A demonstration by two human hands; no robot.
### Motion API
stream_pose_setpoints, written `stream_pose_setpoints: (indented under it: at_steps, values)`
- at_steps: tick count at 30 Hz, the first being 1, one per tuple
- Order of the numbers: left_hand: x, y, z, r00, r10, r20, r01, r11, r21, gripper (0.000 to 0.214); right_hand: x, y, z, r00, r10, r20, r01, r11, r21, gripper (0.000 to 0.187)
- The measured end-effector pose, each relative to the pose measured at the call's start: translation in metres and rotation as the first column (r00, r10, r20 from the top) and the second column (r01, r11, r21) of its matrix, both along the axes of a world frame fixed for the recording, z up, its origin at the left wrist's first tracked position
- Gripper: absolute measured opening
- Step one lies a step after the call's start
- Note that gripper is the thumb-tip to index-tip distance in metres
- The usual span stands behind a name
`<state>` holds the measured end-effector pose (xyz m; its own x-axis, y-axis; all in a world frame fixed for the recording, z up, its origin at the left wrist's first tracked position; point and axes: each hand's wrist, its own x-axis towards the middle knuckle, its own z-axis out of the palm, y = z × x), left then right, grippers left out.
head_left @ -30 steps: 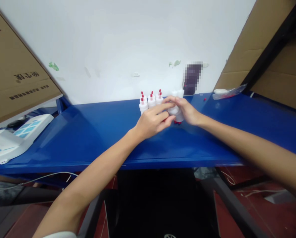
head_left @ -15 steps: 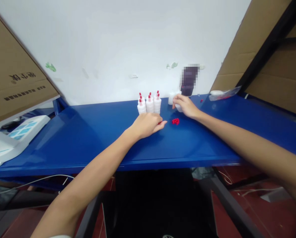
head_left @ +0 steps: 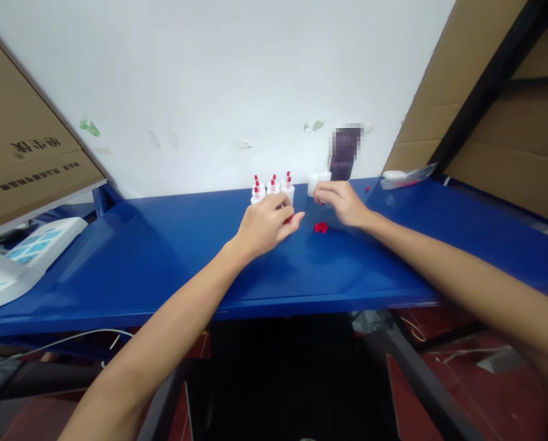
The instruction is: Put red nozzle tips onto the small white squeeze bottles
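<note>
My left hand [head_left: 268, 225] is curled just in front of a group of white squeeze bottles [head_left: 288, 195] with red-tipped nozzles. Red shows between its curled fingers and thumb, seemingly a small red cap [head_left: 289, 218]. To the right, my right hand [head_left: 341, 201] has its fingers bent and pressed together near the white bottles without nozzles [head_left: 314, 185]. What its fingertips hold, if anything, is hidden. A small pile of red caps [head_left: 320, 227] lies on the blue table [head_left: 186, 257] between and in front of my hands.
A dark phone-like object [head_left: 342, 165], partly blurred, leans against the white wall [head_left: 209, 79]. At the back right lies a clear plastic bag [head_left: 409, 177] with red pieces. A white device [head_left: 39, 251] sits at the left, below a cardboard box [head_left: 30, 135]. One loose red cap [head_left: 367, 189] lies right of the phone-like object.
My left hand has lifted and its fingers have curled more. The white bottle beneath my right hand no longer shows. The view has shifted slightly.
</note>
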<state>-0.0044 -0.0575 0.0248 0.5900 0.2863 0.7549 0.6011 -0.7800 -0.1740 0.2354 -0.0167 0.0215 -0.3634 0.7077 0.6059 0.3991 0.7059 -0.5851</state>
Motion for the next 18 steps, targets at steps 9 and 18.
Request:
stream_pose_setpoints:
  at_steps: [9, 18]
  values:
    - [0.004, 0.001, -0.007, 0.986, -0.169, -0.016, 0.168, 0.964, 0.205, 0.041, -0.031, -0.046, 0.02, 0.881, 0.398, 0.254, -0.421, 0.906, 0.039, 0.042]
    - [0.002, 0.002, -0.008, 0.984, -0.158, -0.088, 0.174, 0.956, 0.235, 0.042, -0.03, -0.042, 0.016, 0.869, 0.321, 0.377, -0.354, 0.935, 0.02, 0.048]
